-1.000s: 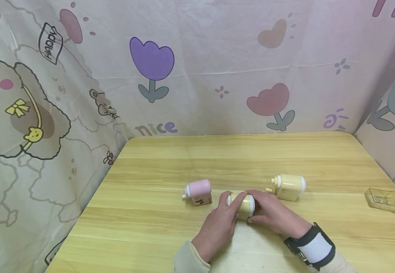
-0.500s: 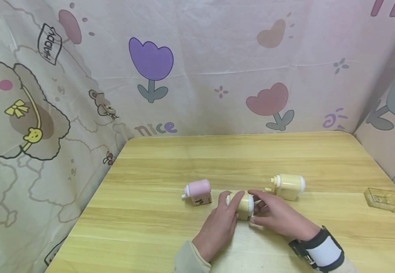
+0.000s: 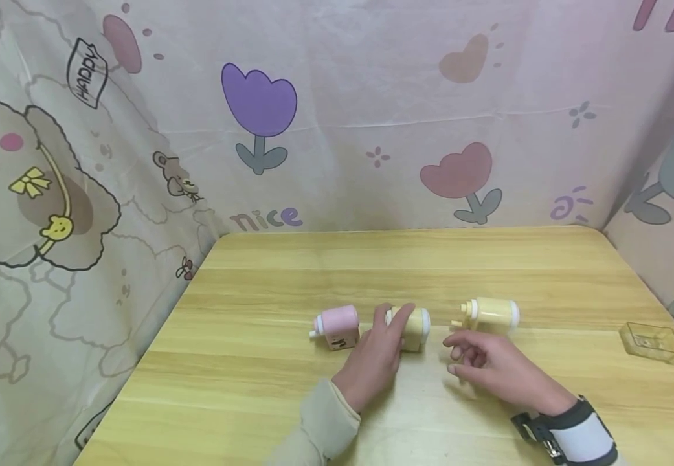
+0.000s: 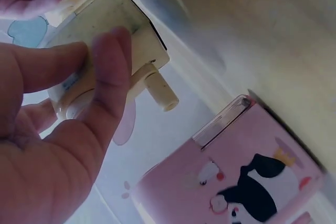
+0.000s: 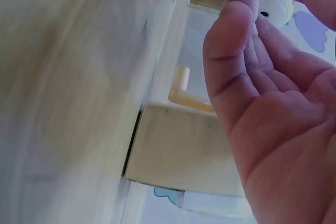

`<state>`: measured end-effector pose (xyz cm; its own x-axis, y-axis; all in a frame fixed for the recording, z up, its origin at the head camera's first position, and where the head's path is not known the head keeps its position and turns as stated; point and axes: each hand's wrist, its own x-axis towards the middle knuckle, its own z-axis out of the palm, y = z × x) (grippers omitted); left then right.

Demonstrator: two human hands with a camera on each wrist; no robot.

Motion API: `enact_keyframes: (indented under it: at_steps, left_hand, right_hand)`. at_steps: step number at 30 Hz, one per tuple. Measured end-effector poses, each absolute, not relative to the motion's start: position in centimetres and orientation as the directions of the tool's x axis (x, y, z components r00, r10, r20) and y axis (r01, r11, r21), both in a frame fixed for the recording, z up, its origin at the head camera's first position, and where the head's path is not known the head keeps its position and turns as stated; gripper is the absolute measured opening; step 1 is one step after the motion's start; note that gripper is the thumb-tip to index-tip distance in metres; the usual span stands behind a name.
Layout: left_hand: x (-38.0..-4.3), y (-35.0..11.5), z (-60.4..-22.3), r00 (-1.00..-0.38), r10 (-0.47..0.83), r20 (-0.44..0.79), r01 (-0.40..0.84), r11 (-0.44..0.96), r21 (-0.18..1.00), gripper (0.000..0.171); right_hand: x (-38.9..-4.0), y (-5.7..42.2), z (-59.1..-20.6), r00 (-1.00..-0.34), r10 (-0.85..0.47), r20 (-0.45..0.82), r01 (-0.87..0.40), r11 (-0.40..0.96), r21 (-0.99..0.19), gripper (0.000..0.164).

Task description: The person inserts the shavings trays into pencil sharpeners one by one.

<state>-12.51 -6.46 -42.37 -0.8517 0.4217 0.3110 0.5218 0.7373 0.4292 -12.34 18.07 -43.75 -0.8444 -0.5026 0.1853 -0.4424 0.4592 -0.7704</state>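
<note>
Three hand-crank pencil sharpeners are on the wooden table. My left hand (image 3: 374, 353) grips the middle yellow sharpener (image 3: 414, 331) from its left side, fingers over the top. Its crank knob (image 4: 161, 92) shows below the thumb in the left wrist view. Close on the left stands a pink sharpener (image 3: 340, 327) with a cartoon print (image 4: 257, 187). My right hand (image 3: 496, 366) holds nothing, its fingers loosely bent, just in front of the other yellow sharpener (image 3: 493, 314). That one's crank (image 5: 181, 85) appears beside the fingers in the right wrist view.
A small transparent yellow box (image 3: 652, 342) lies near the table's right edge. Printed cloth (image 3: 360, 116) hangs behind the table (image 3: 290, 278) and along both sides. A black and white strap (image 3: 575, 430) circles the right wrist.
My left hand has pushed the middle yellow sharpener a little away from me. The right hand has left that sharpener's white end and moved to the right.
</note>
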Motion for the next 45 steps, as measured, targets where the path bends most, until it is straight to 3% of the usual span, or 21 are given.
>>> enact_keyframes:
  at_steps: [11, 20, 23, 28, 35, 42, 45]
  left_hand:
    - [-14.2, -6.0, -42.6, -0.905, 0.381, 0.187, 0.422, 0.756, 0.5, 0.061]
    - [-12.7, -6.4, -42.6, -0.907, 0.339, 0.248, 0.42, 0.768, 0.484, 0.076]
    - [-11.5, -6.6, -42.5, -0.875, 0.342, 0.343, 0.479, 0.716, 0.507, 0.067]
    - [-10.1, -6.7, -42.7, -0.766, 0.412, 0.494, 0.641, 0.55, 0.535, 0.04]
    - [-9.7, -6.9, -43.3, -0.717, 0.503, 0.483, 0.697, 0.518, 0.496, 0.026]
    - [-9.9, -7.0, -43.8, -0.68, 0.553, 0.481, 0.73, 0.567, 0.381, 0.02]
    - [-9.7, -7.1, -43.7, -0.688, 0.56, 0.462, 0.724, 0.567, 0.393, 0.018]
  right_hand:
    - [-12.1, 18.6, -44.0, -0.855, -0.504, 0.124, -0.387, 0.46, -0.799, 0.04]
    - [-11.9, 19.4, -44.0, -0.857, -0.502, 0.117, -0.391, 0.485, -0.782, 0.04]
    - [-11.8, 19.7, -43.8, -0.862, -0.494, 0.114, -0.384, 0.489, -0.783, 0.037]
    - [-11.9, 20.6, -43.3, -0.874, -0.471, 0.12, -0.38, 0.507, -0.773, 0.029]
    - [-11.8, 22.9, -42.8, -0.907, -0.403, 0.124, -0.35, 0.556, -0.754, 0.008]
    - [-12.5, 25.5, -42.9, -0.975, -0.183, 0.126, -0.22, 0.723, -0.655, 0.024]
    - [-12.8, 26.6, -43.0, -0.986, -0.113, 0.124, -0.166, 0.775, -0.609, 0.028]
